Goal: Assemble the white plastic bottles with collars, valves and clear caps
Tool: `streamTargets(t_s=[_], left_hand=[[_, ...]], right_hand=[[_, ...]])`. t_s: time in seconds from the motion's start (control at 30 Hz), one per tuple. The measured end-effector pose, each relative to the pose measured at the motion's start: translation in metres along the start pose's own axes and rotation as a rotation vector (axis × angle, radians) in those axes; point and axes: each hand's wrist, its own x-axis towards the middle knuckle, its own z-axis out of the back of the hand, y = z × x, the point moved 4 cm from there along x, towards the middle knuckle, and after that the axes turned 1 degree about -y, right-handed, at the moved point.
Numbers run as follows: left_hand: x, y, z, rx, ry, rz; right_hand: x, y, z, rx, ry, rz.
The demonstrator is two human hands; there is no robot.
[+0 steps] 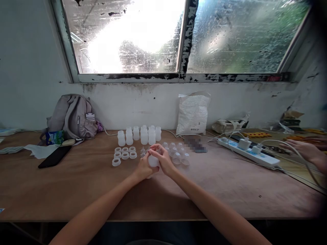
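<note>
White bottle: held in both hands just above the bench, near its middle, in front of the sorted parts. Left hand: grip closed around the bottle's side. Right hand: grip pinching the bottle at its upper end, fingertips near those of the left; exact contact there hidden by the fingers.

Directly behind the hands: small clear teat-shaped pieces, partly covered by the hands, number cannot be told. Left of these: translucent rings, lying flat in short rows, one set nearer the front edge. Right of the hands: clear domed caps, grouped close together. Farther back: a cluster of white bottles, upright.

Against the wall: white plastic bag, standing, right of the bottles; grey backpack, far left. Black phone lies in front of the backpack. Right side: white power strip with plugs inserted; beyond it, a co-worker's hand at the edge of view. Window above.
</note>
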Motion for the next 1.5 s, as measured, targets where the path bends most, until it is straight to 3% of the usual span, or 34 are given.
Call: streamTargets(t_s=[0.13, 0.2, 0.23, 0.37, 0.5, 0.63, 0.73, 0.9, 1.03, 1.13, 1.37, 1.5], left_hand=[[-0.006, -0.005, -0.007, -0.192, 0.319, 0.052], [-0.011, -0.004, -0.009, -0.242, 0.42, 0.067], [-0.011, -0.004, -0.009, -0.228, 0.416, 0.05], [-0.009, -0.004, -0.005, -0.048, 0.195, -0.09], [-0.006, -0.007, 0.001, 0.158, -0.028, -0.23], [0.0, -0.006, 0.009, 0.33, -0.111, -0.302], [0.006, -0.002, 0.015, 0.347, -0.148, -0.233], [0.01, 0.003, 0.023, 0.258, -0.248, -0.178], [0.013, 0.009, 0.026, 0.207, -0.263, -0.141], [0.014, 0.01, 0.027, 0.199, -0.262, -0.126], [0.013, 0.009, 0.025, 0.227, -0.244, -0.16], [0.014, 0.007, 0.025, 0.236, -0.22, -0.181]], right_hand=[[-0.001, -0.005, -0.004, 0.094, 0.239, -0.185], [-0.004, -0.007, -0.006, 0.077, 0.26, -0.199], [-0.005, -0.007, -0.007, 0.062, 0.234, -0.177], [-0.01, 0.002, -0.011, 0.001, 0.109, -0.021], [-0.012, 0.012, -0.014, -0.154, 0.143, 0.118], [-0.003, 0.015, 0.001, -0.518, 0.061, 0.316], [0.009, 0.017, 0.021, -0.713, 0.005, 0.42], [0.029, 0.007, 0.07, -1.091, -0.315, 0.295], [0.034, -0.021, 0.081, -1.493, -0.183, 0.184], [0.032, -0.035, 0.08, -1.658, -0.072, 0.153], [0.027, -0.027, 0.068, -1.683, -0.04, 0.23], [0.026, -0.011, 0.057, -1.406, -0.149, 0.388]])
